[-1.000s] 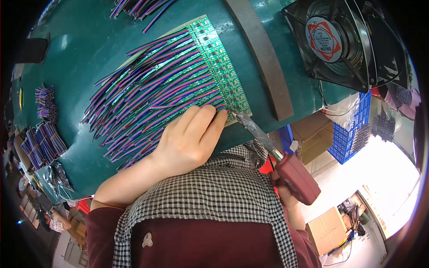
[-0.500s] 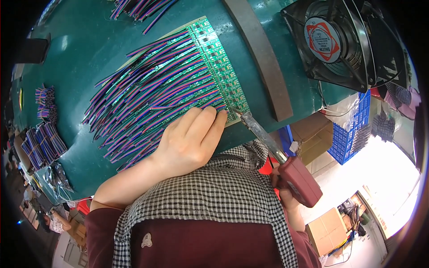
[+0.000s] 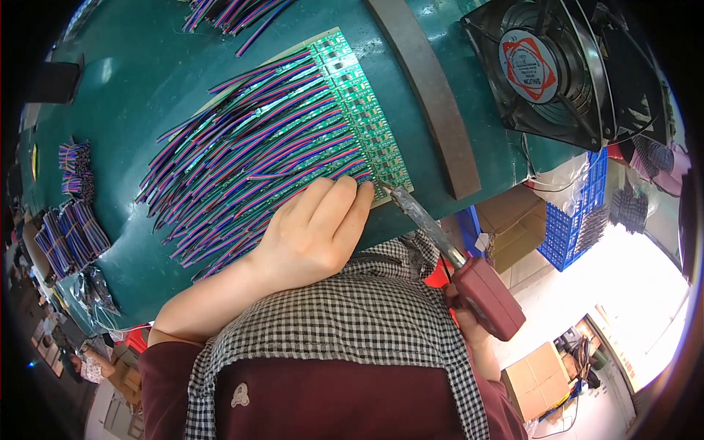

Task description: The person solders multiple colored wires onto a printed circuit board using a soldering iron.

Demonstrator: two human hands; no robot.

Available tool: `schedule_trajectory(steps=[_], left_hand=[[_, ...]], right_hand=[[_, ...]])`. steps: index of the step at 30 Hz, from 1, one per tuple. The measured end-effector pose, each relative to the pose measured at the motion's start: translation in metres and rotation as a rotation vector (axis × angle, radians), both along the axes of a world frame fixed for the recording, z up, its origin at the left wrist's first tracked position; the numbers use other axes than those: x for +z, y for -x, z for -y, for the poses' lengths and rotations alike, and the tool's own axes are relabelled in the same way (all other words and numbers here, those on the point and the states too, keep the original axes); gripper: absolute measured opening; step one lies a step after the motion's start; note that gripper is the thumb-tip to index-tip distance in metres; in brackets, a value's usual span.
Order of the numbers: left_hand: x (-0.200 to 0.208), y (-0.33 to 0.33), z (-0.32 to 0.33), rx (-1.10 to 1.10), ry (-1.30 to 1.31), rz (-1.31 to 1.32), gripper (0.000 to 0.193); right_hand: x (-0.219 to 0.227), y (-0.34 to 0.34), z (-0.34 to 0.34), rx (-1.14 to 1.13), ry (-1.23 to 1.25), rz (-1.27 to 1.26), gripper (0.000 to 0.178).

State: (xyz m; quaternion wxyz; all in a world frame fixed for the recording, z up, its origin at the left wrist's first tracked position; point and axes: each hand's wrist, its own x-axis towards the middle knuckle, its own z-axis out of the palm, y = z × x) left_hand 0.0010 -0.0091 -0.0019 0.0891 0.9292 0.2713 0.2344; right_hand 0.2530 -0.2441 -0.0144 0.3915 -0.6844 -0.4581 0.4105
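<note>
A green circuit board panel lies on the table, with many multicoloured ribbon wires running left from its rows of pads. My left hand is closed at the panel's near corner, fingertips pressing a ribbon wire end down against the pads; the fingers hide most of that wire. From the right, a soldering gun with a dark red body points up-left, its tip at the board edge right beside my left fingertips. My right hand is wrapped round its grip, partly hidden behind the body.
A dark curved bar lies right of the panel, and a black fan stands beyond it. More wires lie at the far edge; bundled wires sit at the left. Blue crates and cardboard boxes stand below the table's right side.
The soldering gun has shifted very slightly left, its tip still at the board's near corner. My left hand stays nearly in place.
</note>
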Motion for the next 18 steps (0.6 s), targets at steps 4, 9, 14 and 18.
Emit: schedule_trajectory(steps=[4,9,14,18], left_hand=[[0.000,0.000,0.000,-0.006,-0.015,-0.017,0.028],[-0.001,0.000,-0.001,-0.006,-0.022,-0.006,0.028],[0.000,0.000,0.000,-0.008,-0.029,-0.017,0.027],[-0.002,0.001,0.000,-0.012,-0.031,-0.010,0.027]], right_hand=[[0.001,-0.001,-0.002,0.062,0.019,0.044,0.070],[0.007,0.004,-0.008,0.004,-0.007,0.005,0.069],[0.004,0.002,-0.002,0.001,0.081,0.029,0.069],[-0.001,-0.004,0.005,0.039,0.048,0.056,0.068]])
